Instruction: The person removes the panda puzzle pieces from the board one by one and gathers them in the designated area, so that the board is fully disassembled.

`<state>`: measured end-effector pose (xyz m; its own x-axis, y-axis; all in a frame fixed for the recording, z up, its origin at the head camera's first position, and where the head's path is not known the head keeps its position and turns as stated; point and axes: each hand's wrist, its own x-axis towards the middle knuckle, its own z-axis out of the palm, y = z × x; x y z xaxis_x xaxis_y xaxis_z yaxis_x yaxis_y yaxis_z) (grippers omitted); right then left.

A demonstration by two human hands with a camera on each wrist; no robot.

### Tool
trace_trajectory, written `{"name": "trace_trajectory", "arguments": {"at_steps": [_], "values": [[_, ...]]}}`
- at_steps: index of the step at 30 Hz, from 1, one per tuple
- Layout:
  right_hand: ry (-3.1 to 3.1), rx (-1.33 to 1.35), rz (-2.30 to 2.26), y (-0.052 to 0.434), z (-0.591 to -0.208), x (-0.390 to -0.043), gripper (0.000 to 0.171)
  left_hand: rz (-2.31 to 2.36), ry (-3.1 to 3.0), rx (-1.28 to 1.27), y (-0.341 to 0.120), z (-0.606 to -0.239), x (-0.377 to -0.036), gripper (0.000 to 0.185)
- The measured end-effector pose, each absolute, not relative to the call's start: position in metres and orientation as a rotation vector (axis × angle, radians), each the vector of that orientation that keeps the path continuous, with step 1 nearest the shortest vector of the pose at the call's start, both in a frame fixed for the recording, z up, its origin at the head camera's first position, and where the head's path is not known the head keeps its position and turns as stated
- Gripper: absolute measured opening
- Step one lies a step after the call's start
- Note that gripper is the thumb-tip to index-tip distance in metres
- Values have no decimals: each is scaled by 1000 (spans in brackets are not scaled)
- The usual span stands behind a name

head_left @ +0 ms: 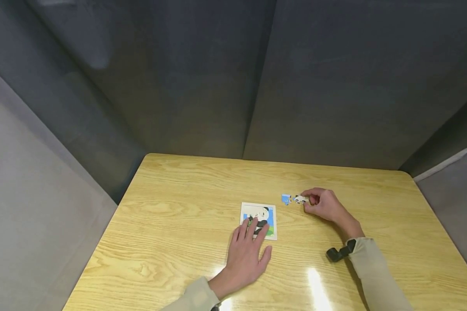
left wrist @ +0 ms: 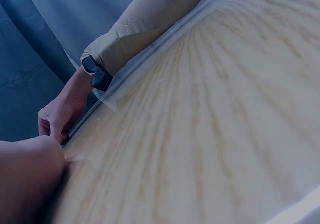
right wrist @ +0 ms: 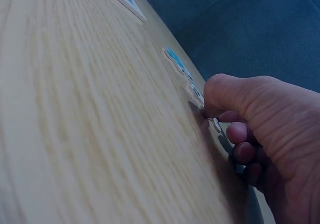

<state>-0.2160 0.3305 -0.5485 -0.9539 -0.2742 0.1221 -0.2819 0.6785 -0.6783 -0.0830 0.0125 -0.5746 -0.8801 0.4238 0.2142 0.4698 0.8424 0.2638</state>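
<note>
One panda jigsaw puzzle board [head_left: 259, 220] lies near the middle of the wooden table [head_left: 171, 224], and two loose puzzle pieces sit just to its right: a blue piece [head_left: 286, 199] and, touching or just beside it, a white piece [head_left: 300, 199]. The left hand [head_left: 246, 255] lies flat with straight fingers resting on the board's near edge, holding nothing. The right hand [head_left: 322, 204] has curled fingers pinching the white piece against the table. Only the head view shows the panda picture; the right wrist view shows the thumb [right wrist: 235, 94] pressed on the piece, while the left wrist view shows mostly bare table and the right sleeve [left wrist: 145, 23]
</note>
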Motion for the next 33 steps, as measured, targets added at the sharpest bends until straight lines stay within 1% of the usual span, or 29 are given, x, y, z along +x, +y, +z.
{"name": "trace_trajectory", "arguments": {"at_steps": [10,15,25,33], "values": [[-2804,470,1141,328,-551,-210,30,-460,-2844,-706,12,-575,-82,57],[-2710,517,1098,321,-552,-203,31,-457,-2846,-713,11,-575,-82,57],[-2640,624,1115,301,-554,-190,30,-459,-2864,-719,11,-576,-84,58],[-2647,685,1132,287,-552,-186,27,-468,-2882,-725,11,-574,-85,59]]}}
